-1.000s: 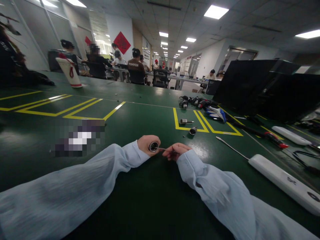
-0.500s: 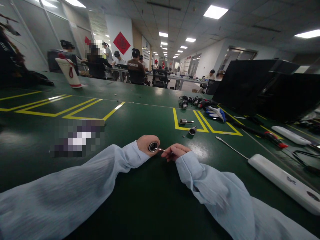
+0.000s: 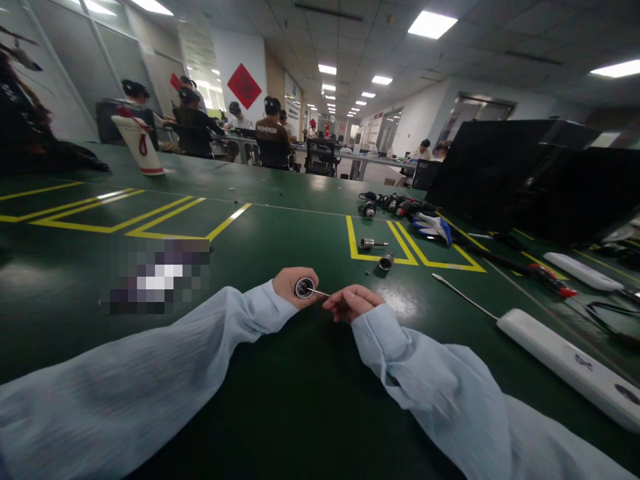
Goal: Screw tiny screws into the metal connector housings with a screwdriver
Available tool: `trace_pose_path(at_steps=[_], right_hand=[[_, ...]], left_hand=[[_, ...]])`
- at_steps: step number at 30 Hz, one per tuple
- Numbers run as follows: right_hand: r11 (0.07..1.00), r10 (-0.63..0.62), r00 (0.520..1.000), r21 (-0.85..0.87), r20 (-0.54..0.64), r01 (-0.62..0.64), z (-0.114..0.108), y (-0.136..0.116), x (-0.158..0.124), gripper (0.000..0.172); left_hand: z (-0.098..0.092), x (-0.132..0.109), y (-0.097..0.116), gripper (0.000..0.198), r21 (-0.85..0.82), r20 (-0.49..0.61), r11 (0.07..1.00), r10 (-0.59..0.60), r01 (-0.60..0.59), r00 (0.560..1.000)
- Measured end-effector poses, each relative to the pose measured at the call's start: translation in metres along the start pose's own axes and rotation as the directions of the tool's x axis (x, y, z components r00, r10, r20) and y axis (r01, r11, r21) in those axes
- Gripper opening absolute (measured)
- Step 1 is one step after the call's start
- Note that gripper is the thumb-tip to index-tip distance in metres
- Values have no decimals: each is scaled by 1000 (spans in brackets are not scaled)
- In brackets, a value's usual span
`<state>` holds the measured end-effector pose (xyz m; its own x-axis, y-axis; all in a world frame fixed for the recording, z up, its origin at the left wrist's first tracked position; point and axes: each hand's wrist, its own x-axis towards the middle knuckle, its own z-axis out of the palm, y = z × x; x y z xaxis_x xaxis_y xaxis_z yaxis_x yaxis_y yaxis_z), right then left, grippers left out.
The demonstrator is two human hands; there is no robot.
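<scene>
My left hand point(image 3: 293, 283) is closed round a small round metal connector point(image 3: 304, 288), its open end facing the camera. My right hand point(image 3: 353, 301) pinches a thin metal tool point(image 3: 320, 293) whose tip reaches into the connector's opening. Both hands rest low on the green table point(image 3: 280, 227), with light blue sleeves covering both forearms.
A metal cylinder point(image 3: 371, 243) and a small metal ring point(image 3: 385, 262) lie inside yellow floor-tape boxes beyond my hands. Further back are several connectors point(image 3: 385, 203) and gloves point(image 3: 433, 227). A red-handled screwdriver point(image 3: 547, 279) and a long white bar point(image 3: 565, 360) lie right. People sit at far tables.
Both hands lifted slightly and the connector tilted a little; the thin tool stays in its opening. A person in the background walked left.
</scene>
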<state>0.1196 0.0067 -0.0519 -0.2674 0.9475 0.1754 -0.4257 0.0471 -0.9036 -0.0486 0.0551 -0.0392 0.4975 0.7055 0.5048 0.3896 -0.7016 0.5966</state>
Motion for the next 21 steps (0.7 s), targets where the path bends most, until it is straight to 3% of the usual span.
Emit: trace_pose_path(at_steps=[5, 7, 9, 12, 14, 17, 21], right_hand=[[923, -171, 985, -352, -7, 158, 7, 4, -7, 24], [832, -274, 961, -492, 34, 255, 9, 8, -7, 23], [708, -411, 905, -585, 113, 395, 10, 12, -7, 19], [513, -575, 780, -633, 248, 579, 12, 14, -5, 14], [430, -615, 726, -641, 308, 636, 13, 14, -4, 13], [372, -623, 696, -648, 356, 664, 13, 12, -4, 12], [366, -623, 691, -645, 366, 671, 12, 10, -4, 11]], left_hand=[[1, -1, -1, 17, 38, 8, 999, 38, -38, 999], [2, 0, -4, 18, 31, -3, 999, 43, -42, 999], [2, 1, -6, 21, 3, -28, 999, 37, -37, 999], [3, 2, -5, 25, -51, -75, 999, -2, -2, 997], [3, 2, -1, 26, -60, -100, 998, -41, 35, 994], [3, 2, 3, 27, -48, -129, 996, -76, 71, 989], [3, 2, 2, 27, -52, -141, 995, -93, 86, 986]])
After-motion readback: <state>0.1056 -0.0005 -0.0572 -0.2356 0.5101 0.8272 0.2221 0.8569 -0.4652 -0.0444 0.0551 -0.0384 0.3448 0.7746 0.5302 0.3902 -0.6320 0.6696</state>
